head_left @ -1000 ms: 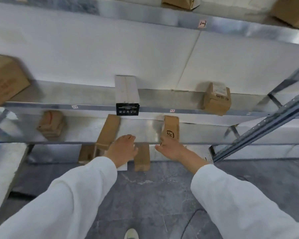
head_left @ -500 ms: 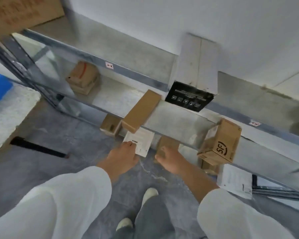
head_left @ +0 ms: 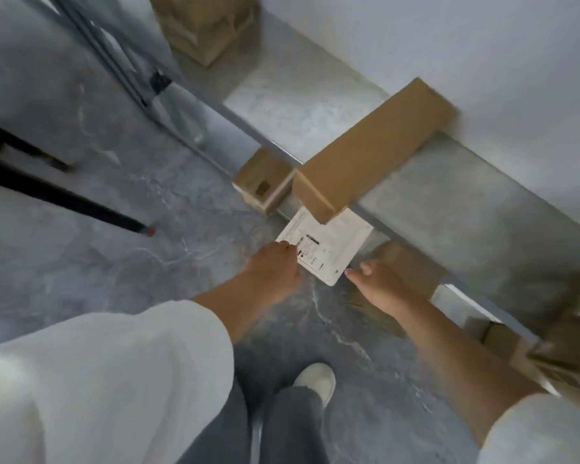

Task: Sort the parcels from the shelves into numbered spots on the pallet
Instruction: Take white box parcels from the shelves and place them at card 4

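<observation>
A flat parcel with a white shipping label (head_left: pixel 332 249) lies at floor level under the lowest metal shelf (head_left: pixel 449 209). My left hand (head_left: pixel 272 269) grips its near left edge, fingers curled on the label. My right hand (head_left: pixel 379 283) is at the parcel's near right corner. Its thumb tip touches that corner, and its fingers reach over a brown box (head_left: pixel 412 266) behind it. A long brown box (head_left: pixel 365 155) lies on the shelf and overhangs the white parcel.
A small brown box (head_left: pixel 262 182) sits under the shelf to the left. Another carton (head_left: pixel 205 25) stands on the shelf at the top, and blurred cartons (head_left: pixel 566 363) are at the right edge. A black bar (head_left: pixel 64 195) lies on the grey floor. My shoe (head_left: pixel 315 380) is below my hands.
My view has tilted down and closer to the lowest shelf. My left hand has closed on the white parcel's edge and my right hand has come to its right corner.
</observation>
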Tool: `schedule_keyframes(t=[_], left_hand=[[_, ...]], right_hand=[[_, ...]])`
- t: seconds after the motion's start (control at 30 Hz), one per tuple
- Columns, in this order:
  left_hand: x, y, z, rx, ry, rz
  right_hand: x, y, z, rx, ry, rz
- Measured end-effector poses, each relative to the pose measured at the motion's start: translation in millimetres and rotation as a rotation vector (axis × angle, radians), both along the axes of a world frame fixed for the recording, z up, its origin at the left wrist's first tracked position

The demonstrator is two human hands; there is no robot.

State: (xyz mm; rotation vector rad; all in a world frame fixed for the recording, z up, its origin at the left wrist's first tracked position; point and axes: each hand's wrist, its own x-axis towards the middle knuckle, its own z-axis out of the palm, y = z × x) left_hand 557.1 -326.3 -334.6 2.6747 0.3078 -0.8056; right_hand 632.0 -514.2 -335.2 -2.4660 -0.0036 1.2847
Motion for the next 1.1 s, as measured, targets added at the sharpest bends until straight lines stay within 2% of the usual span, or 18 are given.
schedule_keyframes(t=[0.13, 0.27, 0.43, 0.53, 0.63, 0.7, 0.77, 0.83, 0.93, 1.1], left_hand=[[4.0, 21.8, -49.4, 0.045, -0.025, -0.010], [23.3, 35.7, -102.4, -0.056, -0.063, 0.137], [55.9, 40.7, -195.0, -0.161, -0.057, 0.191], [67.9, 43.5, -243.3, -0.106, -0.109, 0.165], [77.9, 45.4, -280.5, -0.054, -0.129, 0.123], [87.4, 41.3, -287.6, -0.129, -0.081, 0.195], [97.6, 35.8, -288.0, -0.253, -0.039, 0.333], [106.7, 36.5, -293.3, -0.368, -0.050, 0.471], [114.8, 37.6, -307.3, -0.546, -0.108, 0.617], [96.4, 39.9, -304.2, -0.620, -0.161, 0.774]], right_hand=[[17.2, 19.3, -64.3, -0.020, -0.023, -0.033], [21.8, 20.0, -129.9, -0.007, -0.019, -0.197], [27.6, 20.2, -212.1, 0.072, -0.090, -0.414], [38.2, 30.6, -246.6, 0.044, -0.104, -0.510], [50.5, 34.9, -269.9, -0.063, -0.251, -0.546], [56.1, 30.4, -286.9, -0.056, -0.264, -0.621], [57.0, 27.9, -297.9, 0.070, -0.158, -0.771], [52.4, 27.8, -308.9, 0.188, -0.073, -0.902], [49.4, 21.2, -328.0, 0.283, -0.062, -1.026], [41.3, 35.0, -301.4, 0.427, -0.093, -1.055]])
